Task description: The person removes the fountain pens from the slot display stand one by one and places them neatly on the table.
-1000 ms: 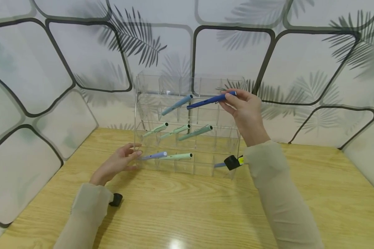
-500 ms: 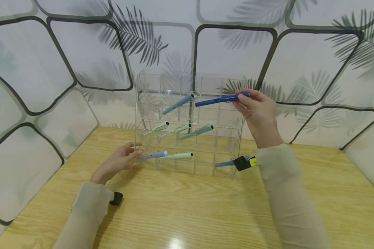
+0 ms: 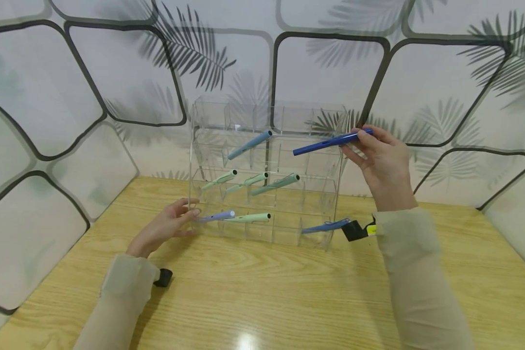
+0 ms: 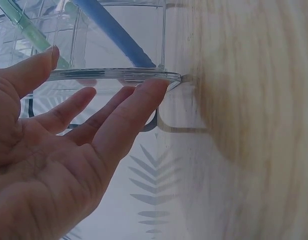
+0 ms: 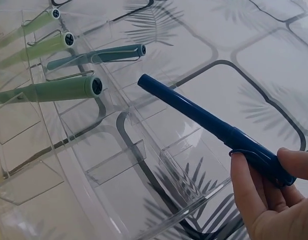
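My right hand (image 3: 387, 160) pinches a dark blue pen (image 3: 325, 144) near its clip end, thumb against fingers. The pen's other end points left, in front of the second tier of a clear acrylic pen rack (image 3: 288, 236). In the right wrist view this dark blue pen (image 5: 194, 112) slants up and left, apart from the pens in the rack. My left hand (image 3: 164, 226) is at the rack's lower left side, its fairly straight fingers touching the clear side panel (image 4: 113, 75). A periwinkle pen (image 3: 217, 217) lies in the bottom tier beside that hand.
Several pens rest tilted in the rack: a grey-blue one (image 3: 250, 145) in the second tier, a teal one (image 3: 275, 184) among green ones in the third, a pale green one (image 3: 247, 218) and a blue one (image 3: 323, 227) at the bottom. A patterned wall (image 3: 328, 73) stands close behind.
My right hand has moved to the right with the dark blue pen, baring more of the blue pen at the bottom right. My left hand has stayed at the rack's side.
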Motion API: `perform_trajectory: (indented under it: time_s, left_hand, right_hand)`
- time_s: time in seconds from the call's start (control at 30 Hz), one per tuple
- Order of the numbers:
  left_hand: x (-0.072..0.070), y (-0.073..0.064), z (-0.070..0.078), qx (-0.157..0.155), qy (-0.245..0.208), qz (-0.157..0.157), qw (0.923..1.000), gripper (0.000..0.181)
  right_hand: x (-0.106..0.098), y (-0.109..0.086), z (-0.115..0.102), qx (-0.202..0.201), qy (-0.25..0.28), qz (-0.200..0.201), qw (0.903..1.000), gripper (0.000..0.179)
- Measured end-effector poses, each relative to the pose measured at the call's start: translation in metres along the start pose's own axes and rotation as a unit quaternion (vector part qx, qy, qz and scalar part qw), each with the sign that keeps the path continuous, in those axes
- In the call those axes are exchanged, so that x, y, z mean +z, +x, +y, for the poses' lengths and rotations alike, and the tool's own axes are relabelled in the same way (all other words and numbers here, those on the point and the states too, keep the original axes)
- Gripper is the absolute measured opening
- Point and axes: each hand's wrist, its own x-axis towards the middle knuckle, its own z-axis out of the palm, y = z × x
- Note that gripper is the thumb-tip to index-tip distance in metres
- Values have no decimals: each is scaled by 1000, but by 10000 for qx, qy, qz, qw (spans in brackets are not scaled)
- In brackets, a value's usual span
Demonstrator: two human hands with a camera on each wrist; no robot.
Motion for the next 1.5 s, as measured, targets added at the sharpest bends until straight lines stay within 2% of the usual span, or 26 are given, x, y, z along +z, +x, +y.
perform_trajectory:
  time_s: [0.23,0.53,0.87,1.03,1.23,1.37,1.5]
  left_hand:
    - [0,0,-1,0,15,24,10000,58]
    - [0,1,-2,-2,13,27,10000,59]
    - [1,1,-3,-19,-29,14,10000,59]
    - [1,2,-3,-8,-13,12,10000,59]
    - [1,3,-1,10,21,36,10000,58]
    - [0,2,-1,8,2,19,10000,58]
    - [0,1,-1,4,-14,-7,10000,60]
  right_hand:
    - [-11,-2,-5,-103,-45,153,9998,11]
    - [-32,-4,-12,158,567,29,9983,9]
    - [-58,-4,-17,139,321,268,9990,20]
    - [-71,-2,-19,128,217,407,9989,19]
    - [-91,1,-23,538,519,719,9946,25]
    - [-102,2,-24,804,722,779,9911,24]
    - [-112,2,-24,1109,557,776,9892,17]
